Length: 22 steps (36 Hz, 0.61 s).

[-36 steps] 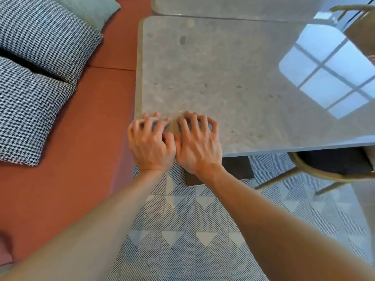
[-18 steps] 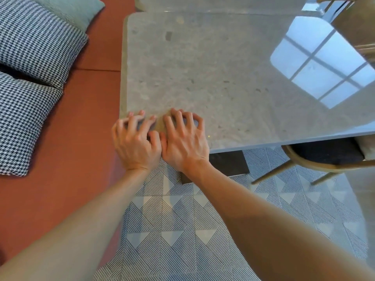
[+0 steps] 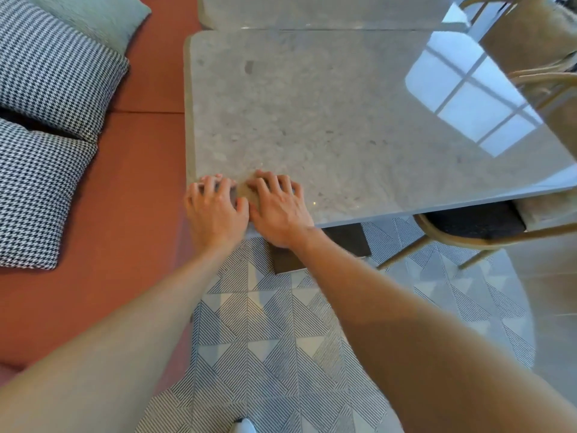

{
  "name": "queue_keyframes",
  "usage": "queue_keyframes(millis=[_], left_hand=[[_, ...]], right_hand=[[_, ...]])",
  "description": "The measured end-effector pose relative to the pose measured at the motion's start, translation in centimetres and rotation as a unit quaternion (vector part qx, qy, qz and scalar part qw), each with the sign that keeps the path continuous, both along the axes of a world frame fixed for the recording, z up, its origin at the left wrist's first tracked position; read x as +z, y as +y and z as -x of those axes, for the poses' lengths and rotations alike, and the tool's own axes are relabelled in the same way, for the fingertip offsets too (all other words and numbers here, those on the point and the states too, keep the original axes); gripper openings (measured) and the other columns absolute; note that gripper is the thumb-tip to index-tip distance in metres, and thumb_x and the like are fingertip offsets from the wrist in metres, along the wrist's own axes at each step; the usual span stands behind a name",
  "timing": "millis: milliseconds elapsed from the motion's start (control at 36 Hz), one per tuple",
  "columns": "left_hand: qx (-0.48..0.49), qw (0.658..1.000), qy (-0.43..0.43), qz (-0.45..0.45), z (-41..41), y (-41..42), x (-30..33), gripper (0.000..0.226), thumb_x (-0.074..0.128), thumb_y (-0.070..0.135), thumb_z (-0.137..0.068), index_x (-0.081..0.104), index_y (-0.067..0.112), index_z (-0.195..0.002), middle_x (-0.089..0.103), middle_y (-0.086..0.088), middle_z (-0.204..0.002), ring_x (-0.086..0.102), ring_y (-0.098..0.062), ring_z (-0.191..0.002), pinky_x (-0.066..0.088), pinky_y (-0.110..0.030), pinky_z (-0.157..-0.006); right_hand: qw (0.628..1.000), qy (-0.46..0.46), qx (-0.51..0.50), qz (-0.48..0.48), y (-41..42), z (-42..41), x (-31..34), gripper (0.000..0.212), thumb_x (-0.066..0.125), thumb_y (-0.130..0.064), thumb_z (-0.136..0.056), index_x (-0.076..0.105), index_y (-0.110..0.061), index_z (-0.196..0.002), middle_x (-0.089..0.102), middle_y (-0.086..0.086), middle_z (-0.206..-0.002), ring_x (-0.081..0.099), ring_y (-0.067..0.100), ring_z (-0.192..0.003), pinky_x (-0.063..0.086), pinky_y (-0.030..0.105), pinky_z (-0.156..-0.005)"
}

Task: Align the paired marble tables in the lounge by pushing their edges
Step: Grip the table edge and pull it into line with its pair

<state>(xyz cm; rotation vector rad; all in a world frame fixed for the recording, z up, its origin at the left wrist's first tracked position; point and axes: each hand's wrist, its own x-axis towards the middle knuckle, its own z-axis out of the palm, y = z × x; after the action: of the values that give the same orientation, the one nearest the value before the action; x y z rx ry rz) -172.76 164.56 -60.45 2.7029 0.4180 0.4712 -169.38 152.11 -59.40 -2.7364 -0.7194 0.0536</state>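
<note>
Two bare hands lie side by side, thumbs touching, on the near left corner of the near bench (image 3: pixel 327 114), a grey marble top. The left hand (image 3: pixel 215 214) has its fingers (image 3: pixel 208 185) spread and bent over the edge onto the slab, gripping nothing, only pressing down; the right hand (image 3: pixel 278 210) is the same, its fingers (image 3: pixel 273 182) splayed flat on the stone just inside the edge, closed around nothing. The far bench (image 3: pixel 312 10) sits beyond, its near edge meeting the near one along a thin seam, and its left edge stands a little further right than the near one's, so the two corners are offset. A red sofa (image 3: pixel 131 189) runs along the left, just beside the marble, carrying houndstooth cushions (image 3: pixel 53 70) and a pale green cushion (image 3: pixel 103 14). Under the near top a dark base (image 3: pixel 343 242) stands on a striped triangle-patterned floor (image 3: pixel 274 332). A wooden chair (image 3: pixel 468 226) with a dark seat is tucked under the right side, and a window reflection (image 3: pixel 468 101) glares on the marble
</note>
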Motion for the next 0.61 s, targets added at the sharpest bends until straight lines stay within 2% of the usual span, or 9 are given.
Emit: queue_keyframes(millis=[83,139,194,333,417,500,611], left_hand=[[-0.007,0.982,0.059,0.179,-0.8,-0.7,4.1,0.027,0.057,0.027,-0.089,0.069,0.015,-0.11,0.068,-0.012,-0.116,0.059,-0.033,-0.112,0.043,-0.039,-0.095],[-0.039,0.941,0.062,0.332,-1.5,-2.5,7.4,0.02,0.058,0.021,-0.092,0.068,0.017,-0.109,0.071,-0.008,-0.113,0.064,-0.022,-0.104,0.047,-0.029,-0.09],[-0.076,0.905,0.05,0.416,-1.4,-4.9,10.3,0.015,0.058,0.017,-0.094,0.067,0.019,-0.106,0.071,-0.005,-0.11,0.064,-0.015,-0.1,0.047,-0.025,-0.088],[-0.148,0.867,0.0,0.477,1.1,-12.9,17.3,0.019,0.057,0.017,-0.091,0.066,0.024,-0.106,0.069,0.01,-0.107,0.064,-0.001,-0.097,0.051,-0.026,-0.091],[-0.187,0.849,-0.011,0.495,3.0,-18.2,20.8,0.019,0.057,0.023,-0.091,0.066,0.029,-0.106,0.07,0.01,-0.111,0.065,-0.005,-0.105,0.052,-0.027,-0.093],[-0.196,0.842,-0.02,0.503,4.1,-23.0,23.6,0.019,0.055,0.028,-0.091,0.066,0.031,-0.106,0.07,0.008,-0.115,0.065,-0.011,-0.109,0.051,-0.027,-0.092],[-0.188,0.836,-0.046,0.514,5.0,-29.1,27.6,0.018,0.056,0.015,-0.096,0.066,0.017,-0.111,0.07,-0.001,-0.116,0.065,-0.018,-0.111,0.051,-0.025,-0.088]], right_hand=[[0.976,0.178,-0.065,-0.11,-1.7,-1.2,4.1,0.045,0.051,-0.04,-0.1,0.055,-0.012,-0.136,0.05,0.009,-0.144,0.047,0.029,-0.133,0.035,0.041,-0.11],[0.936,0.222,-0.147,-0.231,-3.5,-1.5,7.2,0.045,0.052,-0.039,-0.1,0.057,-0.01,-0.134,0.055,0.012,-0.139,0.053,0.028,-0.128,0.041,0.04,-0.107],[0.895,0.236,-0.204,-0.318,-5.4,-1.0,9.6,0.044,0.05,-0.04,-0.101,0.058,-0.011,-0.133,0.061,0.01,-0.134,0.057,0.025,-0.124,0.044,0.037,-0.103],[0.802,0.231,-0.27,-0.48,-12.2,1.4,16.2,0.038,0.045,-0.036,-0.104,0.06,-0.012,-0.129,0.064,0.004,-0.128,0.064,0.019,-0.111,0.049,0.04,-0.103],[0.754,0.225,-0.286,-0.547,-17.4,3.1,19.3,0.036,0.043,-0.031,-0.105,0.061,-0.011,-0.128,0.065,0.005,-0.128,0.065,0.021,-0.112,0.05,0.036,-0.1],[0.726,0.222,-0.297,-0.579,-23.0,4.7,21.6,0.031,0.043,-0.029,-0.105,0.062,-0.012,-0.122,0.067,0.006,-0.125,0.066,0.023,-0.113,0.051,0.038,-0.1],[0.702,0.224,-0.302,-0.605,-30.7,6.2,24.3,0.032,0.043,-0.028,-0.105,0.063,-0.01,-0.121,0.068,0.008,-0.123,0.067,0.024,-0.112,0.053,0.038,-0.099]])
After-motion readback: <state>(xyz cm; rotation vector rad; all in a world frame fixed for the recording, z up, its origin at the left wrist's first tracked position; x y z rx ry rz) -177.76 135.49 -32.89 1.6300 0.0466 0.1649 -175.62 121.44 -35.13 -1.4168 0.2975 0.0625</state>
